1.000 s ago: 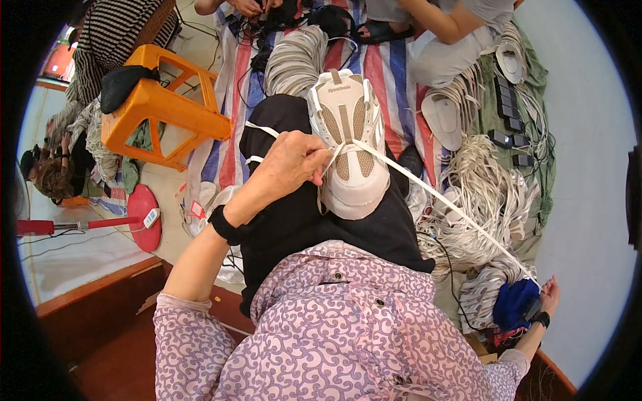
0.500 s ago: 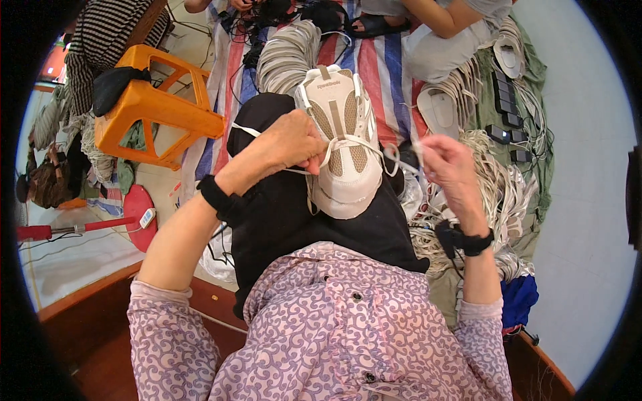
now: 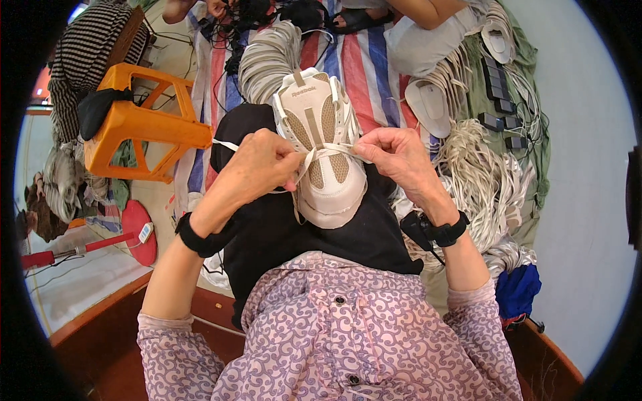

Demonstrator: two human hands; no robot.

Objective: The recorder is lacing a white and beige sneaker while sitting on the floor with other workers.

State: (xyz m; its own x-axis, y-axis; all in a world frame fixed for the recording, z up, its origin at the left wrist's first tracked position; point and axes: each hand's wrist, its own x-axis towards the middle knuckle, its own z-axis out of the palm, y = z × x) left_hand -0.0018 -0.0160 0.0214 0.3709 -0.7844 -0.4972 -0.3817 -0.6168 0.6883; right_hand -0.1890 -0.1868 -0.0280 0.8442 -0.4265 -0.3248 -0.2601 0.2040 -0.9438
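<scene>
A white and tan sneaker upper (image 3: 331,204) rests on my black-clad lap, toe toward me, its tongue pointing away. White shoelace (image 3: 324,153) crosses its front, just above the toe, in loops through the lowest holes. At the shoe's left side my left hand (image 3: 257,167) is closed in a pinch on the lace, and a loose length of it sticks out beyond the knuckles. My right hand (image 3: 401,160) pinches the lace at the right edge, thumb and forefinger together. The fingertips of both hands are close to the upper.
An orange plastic stool (image 3: 110,144) stands at left, near a red round base (image 3: 139,230). Heaped white laces (image 3: 478,174) lie at right, by pale sole-shaped pieces (image 3: 428,107) and black blocks (image 3: 495,83). Stacked pale pieces (image 3: 271,57) stand beyond the shoe. Another person's arm (image 3: 428,10) shows at the top.
My right hand has come in from the right to the shoe's edge, still pinching the lace. The lace loop that hung between that hand and the shoe is drawn in. The left hand keeps its pinch.
</scene>
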